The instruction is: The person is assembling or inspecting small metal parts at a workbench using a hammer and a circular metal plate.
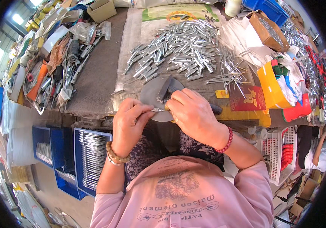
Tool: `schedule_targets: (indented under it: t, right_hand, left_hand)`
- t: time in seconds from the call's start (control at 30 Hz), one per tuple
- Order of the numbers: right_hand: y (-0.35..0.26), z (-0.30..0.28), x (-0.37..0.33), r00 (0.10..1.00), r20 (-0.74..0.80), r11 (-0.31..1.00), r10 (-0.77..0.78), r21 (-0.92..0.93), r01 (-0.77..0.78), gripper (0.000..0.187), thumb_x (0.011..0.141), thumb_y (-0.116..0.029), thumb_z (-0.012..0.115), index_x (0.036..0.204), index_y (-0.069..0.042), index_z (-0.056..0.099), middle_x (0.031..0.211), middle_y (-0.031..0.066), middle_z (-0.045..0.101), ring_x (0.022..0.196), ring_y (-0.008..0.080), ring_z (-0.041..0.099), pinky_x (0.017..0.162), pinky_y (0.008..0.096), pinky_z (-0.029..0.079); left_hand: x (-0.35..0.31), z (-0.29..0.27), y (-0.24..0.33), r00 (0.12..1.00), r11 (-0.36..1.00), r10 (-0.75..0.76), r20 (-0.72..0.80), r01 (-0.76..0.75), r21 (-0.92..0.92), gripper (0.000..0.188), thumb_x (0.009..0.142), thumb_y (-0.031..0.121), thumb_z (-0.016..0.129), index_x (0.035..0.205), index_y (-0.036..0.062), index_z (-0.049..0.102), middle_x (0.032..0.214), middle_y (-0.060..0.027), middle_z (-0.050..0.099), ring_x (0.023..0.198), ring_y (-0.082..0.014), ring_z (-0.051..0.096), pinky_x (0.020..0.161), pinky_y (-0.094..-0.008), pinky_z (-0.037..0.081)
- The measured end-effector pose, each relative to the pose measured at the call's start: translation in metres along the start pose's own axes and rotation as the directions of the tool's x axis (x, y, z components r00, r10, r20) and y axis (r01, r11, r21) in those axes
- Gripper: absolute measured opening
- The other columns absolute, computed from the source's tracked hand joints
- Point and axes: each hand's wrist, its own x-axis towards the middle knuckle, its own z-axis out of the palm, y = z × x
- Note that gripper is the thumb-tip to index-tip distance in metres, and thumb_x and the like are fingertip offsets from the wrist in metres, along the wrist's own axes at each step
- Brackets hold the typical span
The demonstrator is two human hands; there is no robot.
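A small silvery metal part (pixel 156 110) is held level over a round grey metal disc (pixel 148 91) at the bench's front edge. My left hand (pixel 129 119) pinches its left end between thumb and fingers. At its other end, the bent fingertips of my right hand (pixel 191 114) are closed on it. A dark hammer head (pixel 166 89) rests above the disc, just beyond my right fingers. A dark handle end (pixel 216 109) sticks out to the right from behind that hand; whether the palm also grips it is hidden.
Beyond the disc lies a heap of silvery metal tubes (pixel 185 45), with thin rods (pixel 231 74) to its right. Tools (pixel 72 57) crowd the left side. A yellow container (pixel 271 85) stands right. Below are blue crates (pixel 77 159) and a white basket (pixel 275 152).
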Motion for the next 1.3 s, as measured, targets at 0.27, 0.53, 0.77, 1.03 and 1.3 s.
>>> schedule_targets:
  t: [0.27, 0.53, 0.77, 1.03, 1.3]
  right_hand:
    - [0.004, 0.007, 0.001, 0.996, -0.045, 0.993, -0.076, -0.093, 0.072, 0.009, 0.085, -0.008, 0.066, 0.094, -0.007, 0.062, 0.094, 0.0078, 0.055, 0.092, 0.0275, 0.060, 0.081, 0.0407, 0.052]
    - [0.009, 0.015, 0.001, 0.989, -0.081, 0.991, -0.123, -0.069, 0.117, 0.011, 0.084, -0.009, 0.065, 0.094, -0.007, 0.063, 0.095, 0.0075, 0.055, 0.092, 0.0273, 0.059, 0.082, 0.0403, 0.052]
    - [0.009, 0.014, 0.000, 0.982, -0.046, 0.980, -0.183, -0.092, 0.178, 0.007, 0.084, -0.014, 0.065, 0.087, -0.008, 0.066, 0.092, 0.0057, 0.057, 0.091, 0.0256, 0.060, 0.082, 0.0386, 0.051]
    - [0.012, -0.011, -0.002, 0.981, -0.183, 0.996, -0.072, -0.057, 0.063, 0.015, 0.082, -0.009, 0.076, 0.097, -0.008, 0.073, 0.097, 0.0071, 0.064, 0.096, 0.0274, 0.067, 0.084, 0.0394, 0.054]
    - [0.116, -0.071, -0.020, 0.868, -0.301, 0.809, 0.395, -0.335, -0.483, 0.012, 0.083, -0.008, 0.078, 0.095, -0.009, 0.078, 0.097, 0.0101, 0.070, 0.098, 0.0332, 0.070, 0.085, 0.0459, 0.058]
  left_hand:
    - [0.001, 0.001, -0.003, 0.999, 1.000, 0.023, -0.028, -0.024, -0.011, 0.020, 0.082, 0.001, 0.085, 0.101, 0.0047, 0.080, 0.093, -0.0084, 0.067, 0.086, -0.0264, 0.066, 0.075, -0.0355, 0.052]
    - [-0.001, 0.000, -0.005, 1.000, 1.000, -0.001, 0.003, 0.001, -0.014, 0.022, 0.083, -0.001, 0.084, 0.104, 0.0050, 0.081, 0.094, -0.0072, 0.065, 0.088, -0.0239, 0.064, 0.077, -0.0333, 0.051]
    - [0.003, 0.002, -0.004, 0.999, 0.999, 0.052, -0.014, -0.052, 0.006, 0.019, 0.079, 0.000, 0.086, 0.097, 0.0055, 0.079, 0.089, -0.0092, 0.066, 0.083, -0.0288, 0.066, 0.073, -0.0376, 0.053]
    - [-0.001, 0.001, -0.002, 1.000, 1.000, 0.021, -0.016, -0.021, -0.012, 0.020, 0.080, -0.001, 0.086, 0.097, 0.0052, 0.078, 0.087, -0.0088, 0.064, 0.079, -0.0271, 0.065, 0.069, -0.0358, 0.051]
    - [0.004, 0.000, -0.002, 1.000, 0.999, -0.014, 0.012, 0.015, -0.050, 0.020, 0.081, -0.006, 0.083, 0.099, 0.0013, 0.078, 0.093, -0.0086, 0.063, 0.085, -0.0236, 0.063, 0.074, -0.0326, 0.050]
